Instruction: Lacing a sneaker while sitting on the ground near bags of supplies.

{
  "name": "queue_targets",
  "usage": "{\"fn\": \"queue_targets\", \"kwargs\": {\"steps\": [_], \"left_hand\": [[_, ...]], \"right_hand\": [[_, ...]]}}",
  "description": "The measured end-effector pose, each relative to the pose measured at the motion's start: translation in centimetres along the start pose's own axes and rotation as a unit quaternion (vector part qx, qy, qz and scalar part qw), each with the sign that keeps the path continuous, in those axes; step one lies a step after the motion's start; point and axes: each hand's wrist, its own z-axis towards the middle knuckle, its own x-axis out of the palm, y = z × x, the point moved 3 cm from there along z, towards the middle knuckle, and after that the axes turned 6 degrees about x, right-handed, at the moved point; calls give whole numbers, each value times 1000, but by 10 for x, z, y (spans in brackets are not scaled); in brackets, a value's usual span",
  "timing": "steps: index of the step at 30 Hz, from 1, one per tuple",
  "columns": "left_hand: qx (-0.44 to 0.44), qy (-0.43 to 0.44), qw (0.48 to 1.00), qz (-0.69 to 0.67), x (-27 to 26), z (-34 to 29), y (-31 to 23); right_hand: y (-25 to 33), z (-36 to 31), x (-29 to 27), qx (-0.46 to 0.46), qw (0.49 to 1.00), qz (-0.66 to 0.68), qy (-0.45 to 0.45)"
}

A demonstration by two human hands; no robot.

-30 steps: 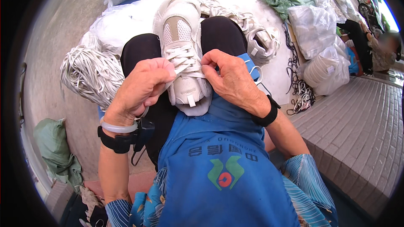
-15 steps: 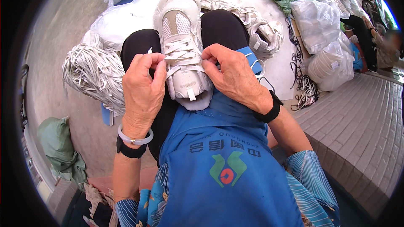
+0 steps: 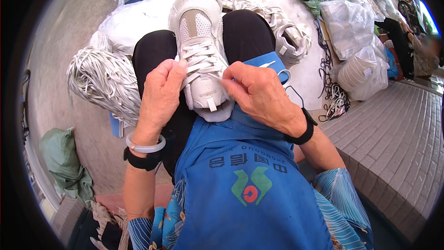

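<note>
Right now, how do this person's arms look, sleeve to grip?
The left sleeve and right sleeve are blue with pale stripes. Behind the bare left grip sit a whitish bangle and black band; behind the bare right grip, another black band.

Floored at left in smooth grey-beige concrete (image 3: 106, 157). Covered ahead with flat white sheet (image 3: 305, 85), washed out by strong light. Paved at right with long rows of narrow grey tiles (image 3: 384, 129). Brightest at far upper right, in bluish-white glare (image 3: 428, 16).
</note>
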Motion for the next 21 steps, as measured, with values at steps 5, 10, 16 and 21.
{"fn": "queue_targets", "kwargs": {"steps": [5,10,16,21], "left_hand": [[175,-107,961,183,11,-5,2],[194,-111,954,199,12,-9,-1],[205,-83,947,233,6,-26,-5],[190,-42,947,257,10,-32,-12]], "right_hand": [[0,1,-44,8,991,53,122],[-15,-3,-52,78,983,-6,166],[-21,-5,-46,118,985,-19,123],[-14,-5,-36,-15,998,-45,35]]}}
